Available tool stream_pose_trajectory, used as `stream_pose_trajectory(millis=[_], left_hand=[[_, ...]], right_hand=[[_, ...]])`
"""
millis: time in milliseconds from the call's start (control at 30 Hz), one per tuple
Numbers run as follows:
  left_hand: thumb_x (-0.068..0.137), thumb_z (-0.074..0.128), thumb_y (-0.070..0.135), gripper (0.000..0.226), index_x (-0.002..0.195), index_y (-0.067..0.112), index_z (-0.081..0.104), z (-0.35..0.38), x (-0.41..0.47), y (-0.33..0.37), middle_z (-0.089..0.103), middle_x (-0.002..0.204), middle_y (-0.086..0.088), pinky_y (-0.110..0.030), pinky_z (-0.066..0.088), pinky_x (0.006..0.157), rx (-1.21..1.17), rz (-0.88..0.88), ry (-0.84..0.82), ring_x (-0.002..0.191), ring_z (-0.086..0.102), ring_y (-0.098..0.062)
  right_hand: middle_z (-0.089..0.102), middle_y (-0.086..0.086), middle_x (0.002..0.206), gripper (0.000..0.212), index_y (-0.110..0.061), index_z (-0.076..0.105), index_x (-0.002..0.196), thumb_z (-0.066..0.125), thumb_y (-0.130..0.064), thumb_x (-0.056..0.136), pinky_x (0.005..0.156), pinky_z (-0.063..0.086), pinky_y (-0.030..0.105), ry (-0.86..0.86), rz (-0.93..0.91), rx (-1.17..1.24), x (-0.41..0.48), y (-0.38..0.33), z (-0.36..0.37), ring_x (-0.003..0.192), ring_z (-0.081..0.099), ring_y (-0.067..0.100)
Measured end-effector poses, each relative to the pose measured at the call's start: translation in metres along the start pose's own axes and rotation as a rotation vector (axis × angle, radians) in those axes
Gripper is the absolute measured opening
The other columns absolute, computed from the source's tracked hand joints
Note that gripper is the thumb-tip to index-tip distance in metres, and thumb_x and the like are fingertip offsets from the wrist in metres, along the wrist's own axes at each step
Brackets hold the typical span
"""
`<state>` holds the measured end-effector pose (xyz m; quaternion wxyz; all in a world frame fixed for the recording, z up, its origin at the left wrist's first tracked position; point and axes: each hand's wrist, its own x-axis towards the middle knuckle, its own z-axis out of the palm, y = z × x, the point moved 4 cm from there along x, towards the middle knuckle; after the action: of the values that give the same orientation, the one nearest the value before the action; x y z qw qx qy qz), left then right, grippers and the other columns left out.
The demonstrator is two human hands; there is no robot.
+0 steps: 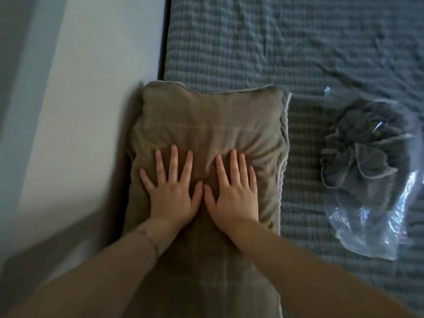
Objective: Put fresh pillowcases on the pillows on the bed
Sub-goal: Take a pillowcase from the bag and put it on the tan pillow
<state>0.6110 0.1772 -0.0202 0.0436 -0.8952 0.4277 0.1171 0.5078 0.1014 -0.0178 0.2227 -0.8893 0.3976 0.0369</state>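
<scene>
A pillow (206, 120) in a brown-green checked pillowcase with a pale lace edge lies along the left side of the bed, against the wall. My left hand (172, 189) and my right hand (234, 191) press flat on its middle, side by side, fingers straight and spread, thumbs almost touching. To the right, on the bed, a crumpled grey-blue frilled pillowcase (360, 154) sits on a clear plastic bag (376, 228).
The bed carries a blue-grey checked sheet (263, 47), wrinkled toward the right. A white wall (91, 88) runs along the left edge of the bed, with a dark frame strip (164, 35) between wall and mattress.
</scene>
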Motion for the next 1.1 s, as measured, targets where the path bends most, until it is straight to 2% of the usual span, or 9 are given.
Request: stream_pose_trajectory(millis=[100, 267, 400, 567, 733, 800, 867, 967, 1100], left_hand=[[0.091, 0.027, 0.053, 0.066, 0.146, 0.033, -0.005, 0.001, 0.02, 0.0, -0.007, 0.157, -0.004, -0.063, -0.003, 0.106, -0.025, -0.04, -0.023, 0.142, -0.012, -0.032], [0.087, 0.028, 0.052, 0.062, 0.142, 0.024, 0.034, -0.004, -0.104, 0.003, 0.029, 0.15, -0.01, -0.065, 0.019, 0.104, -0.167, 0.017, -0.019, 0.138, 0.022, -0.036], [0.089, 0.021, 0.058, 0.062, 0.14, 0.025, 0.034, 0.009, -0.177, -0.007, 0.032, 0.148, -0.015, -0.073, 0.028, 0.091, -0.156, -0.002, -0.128, 0.134, 0.023, -0.043], [0.079, 0.042, 0.062, 0.084, 0.148, 0.026, 0.009, 0.01, -0.11, -0.016, 0.002, 0.155, -0.017, -0.07, 0.018, 0.1, -0.18, -0.227, -0.05, 0.139, 0.005, -0.045], [0.077, 0.032, 0.061, 0.089, 0.144, 0.004, 0.025, 0.025, -0.179, -0.028, 0.026, 0.145, -0.03, -0.059, 0.03, 0.099, -0.302, -0.363, -0.005, 0.133, 0.028, -0.046], [0.078, 0.032, 0.064, 0.089, 0.145, 0.006, 0.023, 0.038, -0.214, -0.046, 0.027, 0.147, -0.025, -0.057, 0.031, 0.1, -0.385, -0.474, -0.06, 0.133, 0.03, -0.042], [0.084, 0.031, 0.068, 0.084, 0.145, 0.01, 0.025, 0.051, -0.233, -0.073, 0.034, 0.145, -0.022, -0.051, 0.034, 0.101, -0.587, -0.703, -0.092, 0.128, 0.037, -0.04], [0.092, 0.021, 0.06, 0.077, 0.13, -0.002, 0.046, 0.065, -0.254, -0.102, 0.048, 0.13, -0.028, -0.044, 0.036, 0.097, -0.881, -1.137, -0.198, 0.115, 0.047, -0.043], [0.097, 0.018, 0.05, 0.07, 0.119, -0.006, 0.055, 0.059, -0.262, -0.105, 0.054, 0.122, -0.03, -0.04, 0.038, 0.089, -0.798, -1.102, -0.177, 0.109, 0.051, -0.043]], right_hand=[[-0.007, 0.006, 0.157, 0.069, -0.027, 0.002, 0.148, 0.031, -0.052, 0.092, 0.114, -0.011, 0.035, -0.016, -0.003, -0.034, 0.019, 0.004, 0.0, 0.144, -0.011, 0.021], [0.011, 0.009, 0.155, 0.069, -0.022, 0.016, 0.147, 0.027, -0.057, 0.088, 0.117, 0.004, 0.037, -0.054, 0.075, 0.071, -0.109, 0.009, 0.003, 0.144, 0.003, 0.021], [0.026, 0.014, 0.149, 0.067, -0.015, 0.035, 0.142, 0.034, -0.05, 0.085, 0.112, 0.021, 0.046, -0.067, 0.157, 0.09, -0.169, 0.01, 0.015, 0.138, 0.027, 0.031], [-0.001, 0.01, 0.157, 0.073, -0.017, 0.003, 0.149, 0.03, -0.052, 0.091, 0.113, -0.008, 0.045, -0.035, 0.238, 0.025, -0.1, 0.009, 0.022, 0.144, -0.003, 0.023], [0.015, 0.015, 0.153, 0.071, -0.016, 0.014, 0.146, 0.025, -0.055, 0.088, 0.113, 0.013, 0.05, 0.007, 0.212, 0.092, -0.174, 0.014, 0.031, 0.141, 0.008, 0.028], [-0.006, 0.006, 0.154, 0.075, -0.027, -0.007, 0.144, 0.016, -0.065, 0.085, 0.114, 0.007, 0.047, -0.094, 0.216, 0.116, -0.209, 0.022, 0.041, 0.142, -0.006, 0.023], [-0.02, -0.001, 0.154, 0.085, -0.034, -0.023, 0.141, 0.014, -0.077, 0.078, 0.115, 0.007, 0.045, -0.187, 0.43, 0.364, -0.219, 0.04, 0.047, 0.143, -0.009, 0.021], [0.028, 0.011, 0.148, 0.084, -0.019, 0.015, 0.147, 0.03, -0.07, 0.082, 0.107, 0.033, 0.048, -0.25, 0.914, 0.843, -0.234, 0.073, 0.051, 0.13, 0.037, 0.033], [0.055, 0.015, 0.125, 0.077, -0.011, 0.051, 0.128, 0.017, -0.067, 0.088, 0.098, 0.037, 0.04, -0.388, 1.051, 0.886, -0.256, 0.083, 0.057, 0.113, 0.052, 0.03]])
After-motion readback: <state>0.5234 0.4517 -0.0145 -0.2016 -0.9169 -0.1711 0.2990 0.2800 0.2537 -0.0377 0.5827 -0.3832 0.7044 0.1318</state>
